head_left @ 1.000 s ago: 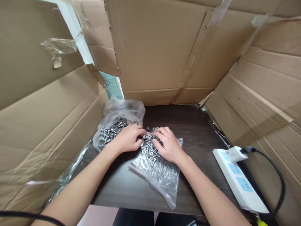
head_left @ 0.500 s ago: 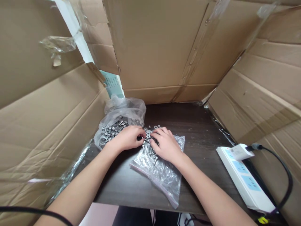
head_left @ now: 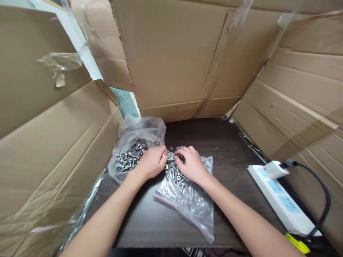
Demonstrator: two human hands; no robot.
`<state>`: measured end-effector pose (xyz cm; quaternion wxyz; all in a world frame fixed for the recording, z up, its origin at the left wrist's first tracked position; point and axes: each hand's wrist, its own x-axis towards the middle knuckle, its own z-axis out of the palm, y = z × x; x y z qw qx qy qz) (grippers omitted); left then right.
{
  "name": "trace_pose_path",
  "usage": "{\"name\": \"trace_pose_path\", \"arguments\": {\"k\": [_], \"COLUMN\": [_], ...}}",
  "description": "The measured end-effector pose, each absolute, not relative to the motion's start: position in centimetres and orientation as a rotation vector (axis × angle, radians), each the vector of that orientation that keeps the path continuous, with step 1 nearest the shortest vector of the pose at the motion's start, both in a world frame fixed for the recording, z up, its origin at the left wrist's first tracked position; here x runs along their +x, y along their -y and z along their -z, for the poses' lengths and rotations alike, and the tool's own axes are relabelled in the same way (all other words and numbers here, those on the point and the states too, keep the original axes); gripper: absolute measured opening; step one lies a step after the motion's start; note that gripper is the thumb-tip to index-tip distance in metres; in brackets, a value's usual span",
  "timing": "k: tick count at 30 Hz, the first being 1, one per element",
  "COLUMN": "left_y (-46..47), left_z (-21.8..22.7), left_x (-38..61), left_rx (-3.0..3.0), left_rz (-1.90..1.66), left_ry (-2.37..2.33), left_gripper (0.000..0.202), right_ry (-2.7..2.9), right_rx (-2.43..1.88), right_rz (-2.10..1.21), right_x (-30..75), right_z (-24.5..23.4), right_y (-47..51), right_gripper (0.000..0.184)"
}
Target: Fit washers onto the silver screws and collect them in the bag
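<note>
My left hand (head_left: 152,162) is closed, fingertips pinched together at the left edge of a small pile of metal washers (head_left: 170,155). My right hand (head_left: 191,164) faces it across the pile, its fingers curled and thumb tucked in. Whatever the fingertips of either hand hold is too small and too covered to make out. Loose bolts (head_left: 174,175) lie below the right fingers on a clear zip bag (head_left: 187,207). Left of my left hand, an open plastic bag (head_left: 115,167) holds many more bolts (head_left: 128,160) with parts on their shanks.
A dark wooden table (head_left: 233,142) bears everything. Cardboard walls (head_left: 174,53) enclose it at the left, back and right. On the right lies a white power strip (head_left: 281,200) with a plugged-in adapter (head_left: 276,169) and black cable (head_left: 325,192). A yellow tag (head_left: 297,243) sits near it.
The head view has shifted slightly. My left fingers have closed tighter, and the right fingers, spread before, are more curled. Both hands stay at the washer pile.
</note>
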<state>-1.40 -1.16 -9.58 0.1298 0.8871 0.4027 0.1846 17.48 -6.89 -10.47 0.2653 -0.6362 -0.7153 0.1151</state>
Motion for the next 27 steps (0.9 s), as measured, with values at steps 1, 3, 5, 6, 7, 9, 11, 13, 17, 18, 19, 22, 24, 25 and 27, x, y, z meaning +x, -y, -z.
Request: {"name": "trace_pose_path", "arguments": {"k": [1, 3, 5, 6, 7, 9, 11, 13, 17, 18, 19, 22, 24, 25, 27], "left_y": [1.2, 1.3, 1.3, 1.4, 1.4, 1.4, 1.5, 1.6, 1.8, 1.8, 1.8, 1.9, 2.0, 2.1, 2.2], "left_z": [9.7, 9.8, 9.8, 9.8, 9.8, 9.7, 9.6, 9.5, 9.2, 9.1, 9.1, 9.2, 9.4, 9.5, 9.7], "left_x": [-1.3, -1.1, -1.0, -0.9, -0.9, -0.8, -0.8, -0.8, -0.8, -0.8, -0.8, -0.7, -0.5, -0.5, -0.4], "left_rx": [2.577, 2.588, 2.573, 2.559, 2.547, 2.531, 2.528, 2.517, 2.507, 2.506, 2.506, 2.520, 2.533, 2.538, 2.545], "left_rz": [-0.541, -0.551, -0.580, -0.585, -0.587, -0.576, -0.566, -0.562, -0.525, -0.526, -0.537, -0.606, -0.657, -0.674, -0.694], "left_ry": [-1.183, -1.217, -1.247, -1.270, -1.289, -1.310, -1.296, -1.268, -1.251, -1.246, -1.236, -1.170, -1.104, -1.072, -1.027], "left_gripper": [0.024, 0.021, 0.020, 0.019, 0.019, 0.017, 0.015, 0.013, 0.012, 0.011, 0.011, 0.008, 0.007, 0.007, 0.007], "right_ry": [1.938, 1.981, 2.030, 2.048, 2.069, 2.069, 2.054, 2.038, 2.033, 2.031, 2.023, 1.921, 1.844, 1.811, 1.759], "right_rx": [-1.746, -1.818, -1.892, -1.920, -1.935, -1.958, -1.973, -1.984, -1.949, -1.911, -1.859, -1.697, -1.552, -1.483, -1.379], "right_rz": [-0.299, -0.229, -0.156, -0.138, -0.131, -0.159, -0.183, -0.202, -0.218, -0.215, -0.208, -0.201, -0.233, -0.255, -0.306], "right_x": [17.4, 17.1, 16.6, 16.4, 16.2, 15.8, 15.5, 15.4, 15.8, 16.1, 16.5, 17.7, 18.2, 18.4, 18.4], "right_z": [10.3, 9.9, 9.4, 9.2, 9.0, 8.8, 8.8, 8.8, 8.9, 9.0, 9.1, 9.7, 10.2, 10.4, 10.7], "right_y": [6.7, 6.2, 5.8, 5.6, 5.4, 4.9, 4.5, 4.2, 4.5, 4.7, 5.0, 6.0, 6.5, 6.8, 7.1], "right_gripper": [0.014, 0.015, 0.019, 0.019, 0.020, 0.019, 0.019, 0.016, 0.009, 0.007, 0.006, 0.005, 0.004, 0.004, 0.008]}}
